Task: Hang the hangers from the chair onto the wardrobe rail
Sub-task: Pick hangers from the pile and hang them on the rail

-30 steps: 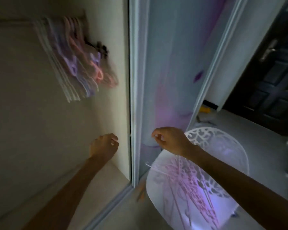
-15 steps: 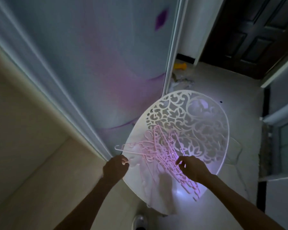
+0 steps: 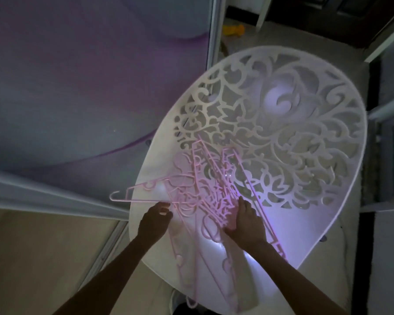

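A tangled pile of pink plastic hangers (image 3: 205,192) lies on the seat of a white chair (image 3: 305,214) with a cut-out scrollwork back. My left hand (image 3: 155,221) pinches the straight bar of one pink hanger (image 3: 132,196) whose hook sticks out past the chair's left edge. My right hand (image 3: 246,221) rests palm down on the pile with fingers spread among the hangers; whether it grips one I cannot tell. The wardrobe rail is out of view.
The wardrobe's sliding door (image 3: 77,87) with a purple pattern stands left of the chair, its frame (image 3: 55,196) running across the lower left. A yellow object (image 3: 233,30) lies on the floor beyond the chair. A dark door (image 3: 350,10) is at the top right.
My view has dropped from the wardrobe rail to the chair. Both hands moved down onto the hanger pile; the left hand took hold of one hanger's bar.
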The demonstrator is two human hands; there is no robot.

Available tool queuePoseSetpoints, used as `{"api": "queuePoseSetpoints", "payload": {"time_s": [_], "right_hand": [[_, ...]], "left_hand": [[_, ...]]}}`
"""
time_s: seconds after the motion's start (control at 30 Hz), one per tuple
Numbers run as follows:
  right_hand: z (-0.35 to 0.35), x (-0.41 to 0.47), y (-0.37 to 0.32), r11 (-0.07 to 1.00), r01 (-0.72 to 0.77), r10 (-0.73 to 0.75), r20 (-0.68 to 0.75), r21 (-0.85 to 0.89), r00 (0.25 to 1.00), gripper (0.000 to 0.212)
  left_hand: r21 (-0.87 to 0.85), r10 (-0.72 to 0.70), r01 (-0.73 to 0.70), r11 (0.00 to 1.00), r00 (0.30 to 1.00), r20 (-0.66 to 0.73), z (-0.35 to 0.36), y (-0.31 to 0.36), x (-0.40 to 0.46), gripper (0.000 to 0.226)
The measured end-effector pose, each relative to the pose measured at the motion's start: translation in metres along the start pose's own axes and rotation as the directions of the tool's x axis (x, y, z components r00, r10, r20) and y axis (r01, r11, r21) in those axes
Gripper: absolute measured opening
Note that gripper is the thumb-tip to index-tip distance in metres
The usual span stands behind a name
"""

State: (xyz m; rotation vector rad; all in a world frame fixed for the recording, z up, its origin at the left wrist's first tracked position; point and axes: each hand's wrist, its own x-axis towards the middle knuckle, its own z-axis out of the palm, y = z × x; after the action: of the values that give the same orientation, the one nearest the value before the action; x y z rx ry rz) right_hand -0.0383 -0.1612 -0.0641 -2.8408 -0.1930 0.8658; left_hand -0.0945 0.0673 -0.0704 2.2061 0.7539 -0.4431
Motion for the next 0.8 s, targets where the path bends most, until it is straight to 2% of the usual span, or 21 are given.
{"api": "queuePoseSetpoints", "payload": {"time_s": [0.1,0.17,0.23,0.33,0.4,0.5,0.6,0.7,0.77,0.8], "right_hand": [[0.024,0.016,0.012,0.997,-0.015,0.019,-0.056,0.082,0.998,0.097],[0.025,0.015,0.019,0.99,0.014,-0.003,-0.077,0.138,0.997,0.087],[0.022,0.011,0.025,0.988,0.048,-0.032,-0.111,0.149,0.993,0.08],[0.008,0.009,0.027,0.974,0.058,-0.029,-0.135,0.217,0.99,0.078],[-0.001,0.006,0.023,0.966,0.076,-0.03,-0.186,0.247,0.982,0.074],[-0.009,0.005,0.02,0.973,0.098,-0.039,-0.27,0.211,0.962,0.069],[-0.014,0.006,0.02,0.978,0.137,-0.087,-0.293,0.155,0.952,0.071],[-0.014,0.007,0.022,0.982,0.135,-0.091,-0.296,0.131,0.951,0.072],[-0.011,0.009,0.024,0.986,0.111,-0.072,-0.279,0.125,0.958,0.072],[-0.009,0.012,0.027,0.99,0.108,-0.08,-0.263,0.094,0.961,0.072]], "left_hand": [[-0.079,0.109,-0.115,0.99,0.992,-0.07,0.039,-0.003,0.015,0.029],[-0.118,0.03,-0.026,0.993,0.999,0.032,0.051,-0.006,0.013,0.043],[-0.137,-0.01,0.017,0.991,0.999,0.049,0.055,-0.007,0.011,0.049],[-0.263,-0.083,0.08,0.961,0.997,0.0,0.054,-0.005,0.019,0.045],[-0.343,-0.067,0.064,0.937,0.998,0.003,0.046,0.002,0.021,0.038],[-0.453,-0.073,0.078,0.888,0.997,0.028,0.037,0.013,0.02,0.02],[-0.488,-0.069,0.097,0.868,0.995,0.075,0.038,0.018,0.016,0.012],[-0.417,-0.092,0.114,0.902,0.993,0.071,0.04,0.008,0.014,0.014],[-0.203,-0.079,0.08,0.976,0.997,0.01,0.041,-0.003,0.012,0.016],[-0.077,-0.041,0.034,0.996,0.995,-0.09,0.04,-0.008,0.011,0.017]]}}
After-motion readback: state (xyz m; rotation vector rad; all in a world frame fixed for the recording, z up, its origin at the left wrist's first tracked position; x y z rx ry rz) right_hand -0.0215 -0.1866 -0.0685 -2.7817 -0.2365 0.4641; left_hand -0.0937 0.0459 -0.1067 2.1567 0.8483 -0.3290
